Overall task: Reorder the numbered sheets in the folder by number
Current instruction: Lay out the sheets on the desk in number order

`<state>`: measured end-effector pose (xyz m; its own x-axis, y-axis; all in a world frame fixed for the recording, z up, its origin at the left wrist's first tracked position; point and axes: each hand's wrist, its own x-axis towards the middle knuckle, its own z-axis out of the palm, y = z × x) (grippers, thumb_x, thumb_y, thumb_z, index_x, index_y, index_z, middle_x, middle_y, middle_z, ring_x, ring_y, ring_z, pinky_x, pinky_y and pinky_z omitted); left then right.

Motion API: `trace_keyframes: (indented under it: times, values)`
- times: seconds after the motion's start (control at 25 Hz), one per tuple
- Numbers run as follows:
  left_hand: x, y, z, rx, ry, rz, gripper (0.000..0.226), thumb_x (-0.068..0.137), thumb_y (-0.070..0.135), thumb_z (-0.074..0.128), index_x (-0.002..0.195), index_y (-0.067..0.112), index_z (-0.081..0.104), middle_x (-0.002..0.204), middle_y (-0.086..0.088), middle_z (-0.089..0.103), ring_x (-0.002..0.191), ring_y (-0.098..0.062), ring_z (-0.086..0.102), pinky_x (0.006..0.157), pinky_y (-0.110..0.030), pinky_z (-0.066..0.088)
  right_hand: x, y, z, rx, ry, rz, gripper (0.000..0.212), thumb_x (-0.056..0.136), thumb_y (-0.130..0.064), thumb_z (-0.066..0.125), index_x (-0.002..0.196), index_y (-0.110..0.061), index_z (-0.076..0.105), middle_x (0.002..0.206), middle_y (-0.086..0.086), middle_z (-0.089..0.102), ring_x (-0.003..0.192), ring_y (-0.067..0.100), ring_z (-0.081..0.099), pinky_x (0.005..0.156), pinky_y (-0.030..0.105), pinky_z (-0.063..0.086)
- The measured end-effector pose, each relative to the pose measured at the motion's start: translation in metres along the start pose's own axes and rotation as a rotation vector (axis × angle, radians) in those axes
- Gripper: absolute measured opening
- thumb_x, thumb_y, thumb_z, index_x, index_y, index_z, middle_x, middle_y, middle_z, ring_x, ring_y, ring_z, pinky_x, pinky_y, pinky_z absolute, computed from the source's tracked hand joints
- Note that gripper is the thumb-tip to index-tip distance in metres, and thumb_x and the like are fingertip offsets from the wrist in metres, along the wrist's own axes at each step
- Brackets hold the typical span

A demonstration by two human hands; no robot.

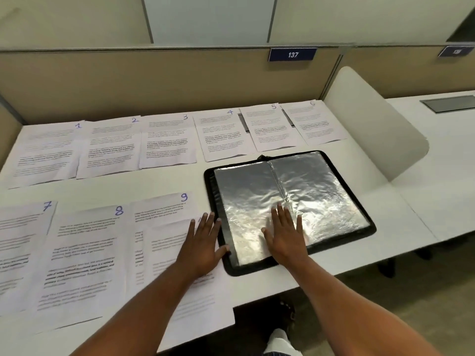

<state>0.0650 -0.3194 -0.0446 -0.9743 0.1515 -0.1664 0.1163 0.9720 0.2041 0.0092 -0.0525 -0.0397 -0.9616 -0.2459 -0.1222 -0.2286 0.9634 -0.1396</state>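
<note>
1. Nearest, my left hand (203,242) lies flat and open-palmed, gripping nothing, on an overlapping sheet (205,304) whose number is hidden. My right hand (285,235) presses spread, holding nothing, on the open folder (321,181), which lies on the white desk (159,186).
2. Best, I judge, to pin the folder flat while refilling its sleeves from sheet 1 (46,152).
3. Count: one folder, ten sheets, four in the near row and six in the far row, numbered 1 to 6.

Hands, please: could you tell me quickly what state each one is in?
Left hand: open, flat on a loose sheet.
Right hand: open, flat on the folder.
</note>
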Motion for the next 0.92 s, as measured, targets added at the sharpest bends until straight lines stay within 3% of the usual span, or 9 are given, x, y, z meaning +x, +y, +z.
trace_keyframes:
  times: [0.08, 0.4, 0.72, 0.92]
  values:
    - [0.025, 0.034, 0.005, -0.008, -0.022, -0.029, 0.083, 0.099, 0.068, 0.026, 0.162, 0.021, -0.002, 0.168, -0.002, -0.016, 0.153, -0.019, -0.022, 0.123, -0.044, -0.015, 0.016, 0.047, -0.002, 0.007, 0.004, -0.015, 0.079, 0.099, -0.061, 0.006, 0.164, -0.016, 0.001, 0.172, 0.003, -0.006, 0.156, 0.016, -0.015, 0.125, 0.052, -0.011]
    - [0.099, 0.158, 0.037, -0.037, -0.075, -0.215, 0.081, 0.099, 0.069, 0.018, 0.161, 0.024, -0.010, 0.166, -0.004, -0.024, 0.151, -0.020, -0.029, 0.124, -0.049, -0.013, 0.069, 0.214, -0.001, 0.046, -0.042, -0.001, 0.079, 0.101, -0.068, 0.010, 0.165, -0.021, 0.000, 0.172, 0.003, -0.008, 0.158, 0.021, -0.010, 0.125, 0.055, -0.009]
    - [0.104, 0.229, 0.057, -0.064, -0.069, -0.285, 0.086, 0.092, 0.075, 0.002, 0.161, 0.024, -0.011, 0.166, -0.004, -0.024, 0.150, -0.019, -0.031, 0.123, -0.050, -0.013, 0.038, 0.294, -0.009, 0.071, -0.052, -0.021, 0.076, 0.103, -0.070, 0.014, 0.164, -0.027, -0.002, 0.172, 0.000, -0.011, 0.158, 0.022, -0.010, 0.125, 0.057, -0.007]
    - [0.114, 0.284, 0.063, -0.088, -0.099, -0.262, 0.086, 0.093, 0.074, 0.004, 0.160, 0.024, -0.015, 0.165, -0.004, -0.027, 0.148, -0.018, -0.034, 0.123, -0.050, -0.014, 0.027, 0.350, -0.019, 0.042, -0.065, -0.010, 0.077, 0.101, -0.072, 0.012, 0.163, -0.031, -0.007, 0.171, -0.002, -0.014, 0.157, 0.019, -0.014, 0.125, 0.056, -0.008]
